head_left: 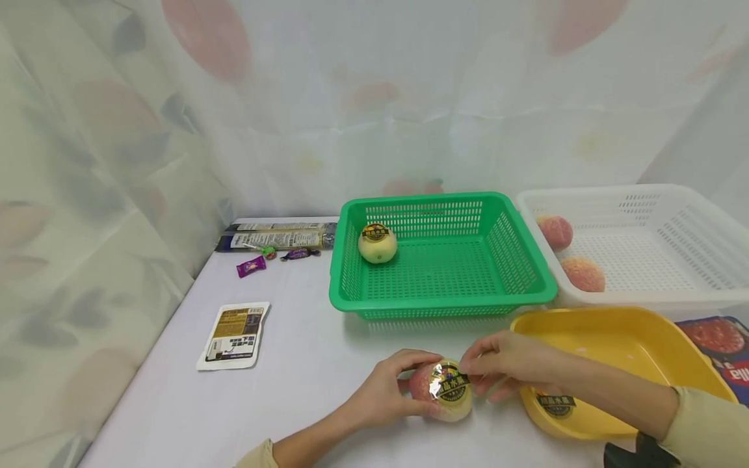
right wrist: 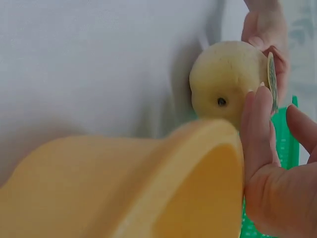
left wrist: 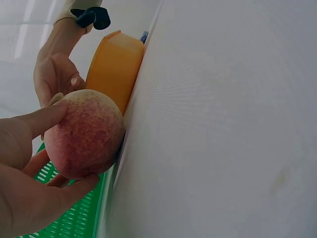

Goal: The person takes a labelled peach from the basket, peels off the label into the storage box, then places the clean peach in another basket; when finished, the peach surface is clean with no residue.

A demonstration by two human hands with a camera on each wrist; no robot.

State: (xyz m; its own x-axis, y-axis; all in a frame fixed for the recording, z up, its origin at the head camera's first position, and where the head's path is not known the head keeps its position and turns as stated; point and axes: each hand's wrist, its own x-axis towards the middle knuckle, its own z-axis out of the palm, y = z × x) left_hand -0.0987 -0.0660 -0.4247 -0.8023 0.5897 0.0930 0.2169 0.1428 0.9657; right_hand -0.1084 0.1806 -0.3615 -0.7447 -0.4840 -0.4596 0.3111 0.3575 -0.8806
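My left hand [head_left: 380, 393] grips a pink and pale yellow peach [head_left: 458, 412] from its left side, thumb and fingers spread round it, low over the white table. A shiny black and gold fruit label [head_left: 452, 385] lies on top of the peach. At the label's right edge is my right hand [head_left: 515, 359]. In the right wrist view its fingers [right wrist: 257, 126] reach straight to the peach beside the label, with the thumb held apart. The left wrist view shows the peach's red side [left wrist: 86, 136] between thumb and fingers.
A yellow basin [head_left: 608, 318] holding another black label [head_left: 556, 405] sits under my right forearm. Behind are a green basket [head_left: 445, 304] with a labelled peach [head_left: 377, 248] and a white basket [head_left: 643, 299] with two peaches. Leftward lie a white packet [head_left: 234, 336] and several sweets [head_left: 251, 266].
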